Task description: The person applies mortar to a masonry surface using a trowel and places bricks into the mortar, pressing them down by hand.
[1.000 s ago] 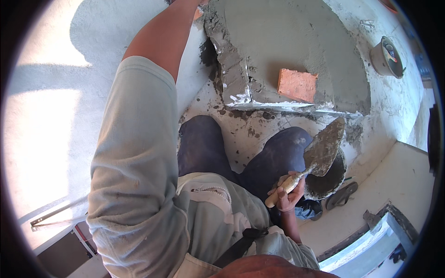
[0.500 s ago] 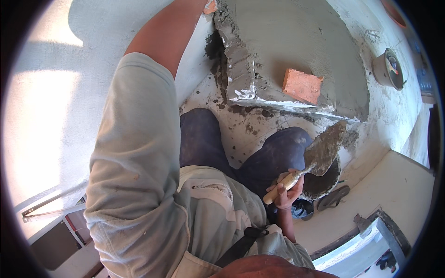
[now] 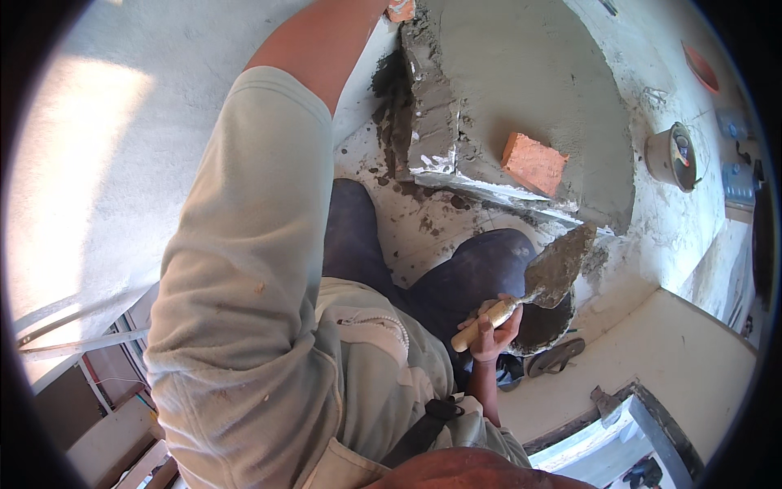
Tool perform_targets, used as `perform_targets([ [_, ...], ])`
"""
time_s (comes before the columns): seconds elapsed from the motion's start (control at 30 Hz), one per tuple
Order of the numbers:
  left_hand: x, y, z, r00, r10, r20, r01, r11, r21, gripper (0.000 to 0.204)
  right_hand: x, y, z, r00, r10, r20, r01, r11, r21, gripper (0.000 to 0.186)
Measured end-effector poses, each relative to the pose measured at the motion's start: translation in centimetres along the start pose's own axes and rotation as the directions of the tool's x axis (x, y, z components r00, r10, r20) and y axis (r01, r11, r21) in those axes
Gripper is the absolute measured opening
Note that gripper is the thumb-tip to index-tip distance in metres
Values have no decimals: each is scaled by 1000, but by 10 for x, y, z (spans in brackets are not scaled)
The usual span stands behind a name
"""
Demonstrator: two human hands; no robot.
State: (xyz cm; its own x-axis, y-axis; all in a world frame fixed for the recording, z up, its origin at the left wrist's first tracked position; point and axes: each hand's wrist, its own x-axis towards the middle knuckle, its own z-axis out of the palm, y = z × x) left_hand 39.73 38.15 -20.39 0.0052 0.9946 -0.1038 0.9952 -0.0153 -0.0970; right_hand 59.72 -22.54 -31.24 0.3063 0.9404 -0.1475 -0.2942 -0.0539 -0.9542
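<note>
My right hand (image 3: 498, 330) is closed round the wooden handle of a trowel (image 3: 558, 269). The trowel's broad blade is coated in grey mortar and points up and right, above a dark round pan (image 3: 544, 326) beside my knee. My left arm reaches forward to the top edge, where the hand is cut off. Next to that wrist shows part of an orange brick (image 3: 401, 10); whether the hand touches it is hidden. A broken orange brick (image 3: 535, 165) lies on the smoothed wet mortar (image 3: 521, 73), close to its near edge.
A bucket (image 3: 672, 157) with things inside stands at the right. A sandal (image 3: 556, 358) lies behind the pan. Mortar splashes dot the pale floor (image 3: 432, 232) between my knees. A white wall (image 3: 187, 49) rises at the left; a metal frame (image 3: 81, 346) stands lower left.
The view has turned slightly, so the mortar's far part sits further right. The trowel and my right hand appear a little lower and further left, with the grip unchanged.
</note>
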Motion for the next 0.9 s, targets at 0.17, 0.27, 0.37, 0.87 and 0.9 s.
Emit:
perform_targets([
  [0.17, -14, -3, -21, 992, 129, 11, -129, 992, 12, 63, 6, -1, 6, 1000, -19, -8, 19, 1000, -10, 53],
  [0.27, -20, -5, -30, 980, 196, 14, -197, 980, 20, 57, 9, 3, 4, 999, -33, 1, 33, 999, -25, 53],
  [0.37, -27, -6, -35, 966, 259, 16, -260, 965, 26, 51, 7, 0, 6, 1000, -25, -3, 25, 999, -30, 54],
  [0.87, -149, -65, -52, 653, 663, -366, -729, 681, -66, 31, 17, 5, 8, 992, -60, 112, 65, 997, -41, 47],
  [0.9, -187, -78, -51, 788, 522, -326, -613, 613, -499, 33, 18, 5, 8, 992, -58, 110, 63, 997, -39, 47],
])
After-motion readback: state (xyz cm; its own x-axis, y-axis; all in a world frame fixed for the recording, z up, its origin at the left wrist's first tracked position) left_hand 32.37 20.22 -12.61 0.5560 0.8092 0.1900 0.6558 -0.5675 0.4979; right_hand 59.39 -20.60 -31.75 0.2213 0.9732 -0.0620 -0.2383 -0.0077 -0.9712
